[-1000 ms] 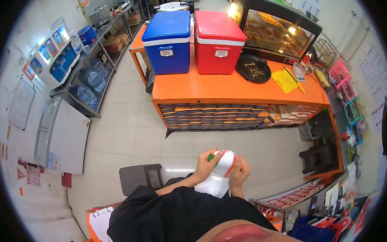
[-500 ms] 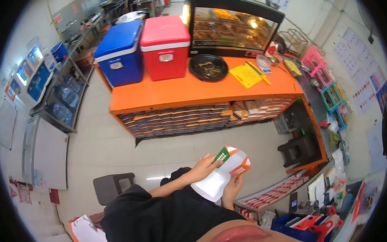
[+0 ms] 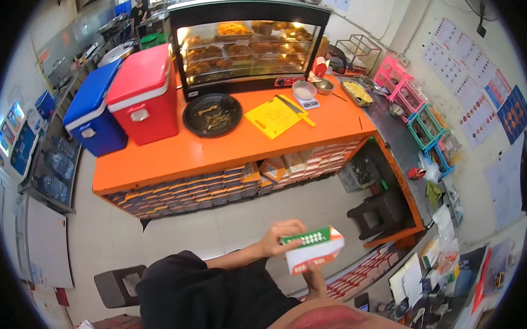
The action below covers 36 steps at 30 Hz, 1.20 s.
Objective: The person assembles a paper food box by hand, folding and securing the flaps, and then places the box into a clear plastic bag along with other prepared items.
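Between both hands is a small paper food box (image 3: 325,252), white with green and orange printed sides, its walls standing up. My left hand (image 3: 281,237) grips its green side from the left, the thumb lying along the panel. From below, my right hand (image 3: 315,279) holds the orange lower edge, partly hidden behind the box. The box is held in the air above the floor, in front of the orange counter (image 3: 177,155).
On the counter stand a red cooler (image 3: 144,96), a blue cooler (image 3: 94,109), a glass food warmer (image 3: 250,48), a black round pan (image 3: 212,115) and a yellow cutting board (image 3: 275,117) with a knife (image 3: 290,104). Stools (image 3: 117,286) stand on the floor. Another person (image 3: 139,14) is far back.
The box has gone from lying open with its white flap spread to a more closed shape, tilted in my hands. My view has turned to the right.
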Available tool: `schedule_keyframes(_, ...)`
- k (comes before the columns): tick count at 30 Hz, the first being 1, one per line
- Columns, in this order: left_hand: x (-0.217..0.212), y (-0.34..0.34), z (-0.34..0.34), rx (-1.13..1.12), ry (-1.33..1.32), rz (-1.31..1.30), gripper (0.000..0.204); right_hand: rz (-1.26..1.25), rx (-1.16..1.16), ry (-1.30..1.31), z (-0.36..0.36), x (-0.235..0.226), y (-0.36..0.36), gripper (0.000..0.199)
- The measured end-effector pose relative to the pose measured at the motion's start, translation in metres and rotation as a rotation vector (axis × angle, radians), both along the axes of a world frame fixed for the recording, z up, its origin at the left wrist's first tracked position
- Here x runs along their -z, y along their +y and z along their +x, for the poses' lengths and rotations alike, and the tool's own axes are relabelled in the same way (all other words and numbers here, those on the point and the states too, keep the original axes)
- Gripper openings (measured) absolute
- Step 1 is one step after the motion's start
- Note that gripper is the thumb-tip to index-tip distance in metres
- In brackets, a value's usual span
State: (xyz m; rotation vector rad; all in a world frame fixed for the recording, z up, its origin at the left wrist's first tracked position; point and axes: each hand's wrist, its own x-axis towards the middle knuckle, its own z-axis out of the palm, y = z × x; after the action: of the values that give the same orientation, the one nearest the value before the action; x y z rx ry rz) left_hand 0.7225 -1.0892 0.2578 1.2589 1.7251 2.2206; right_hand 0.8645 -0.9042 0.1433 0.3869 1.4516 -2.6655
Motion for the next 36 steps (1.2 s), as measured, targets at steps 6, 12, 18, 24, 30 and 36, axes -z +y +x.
schedule_keyframes(6,-0.004,0.225,-0.102,0.52,-0.135,-0.22,0.065,0.238,0.58,-0.026,-0.032,-0.065,0.162,0.061)
schedule_keyframes(12,0.0,0.443,-0.113,1.332,-0.073,-0.521,0.074,0.31,0.949,-0.179,-0.018,-0.079,0.298,0.062)
schedule_keyframes(18,0.041,0.599,-0.067,1.218,0.304,-0.429,0.084,0.358,1.047,-0.279,-0.005,-0.081,0.419,0.063)
schedule_keyframes(24,0.039,0.698,-0.078,0.98,0.033,-0.407,0.079,0.385,0.97,-0.269,-0.004,-0.075,0.548,0.063)
schedule_keyframes(30,0.001,0.779,-0.116,0.967,0.026,-0.543,0.085,0.563,0.686,-0.307,0.005,-0.078,0.68,0.079)
schedule_keyframes(36,0.021,0.826,-0.117,0.926,-0.265,-0.557,0.088,0.491,0.651,-0.276,-0.02,-0.067,0.742,0.078)
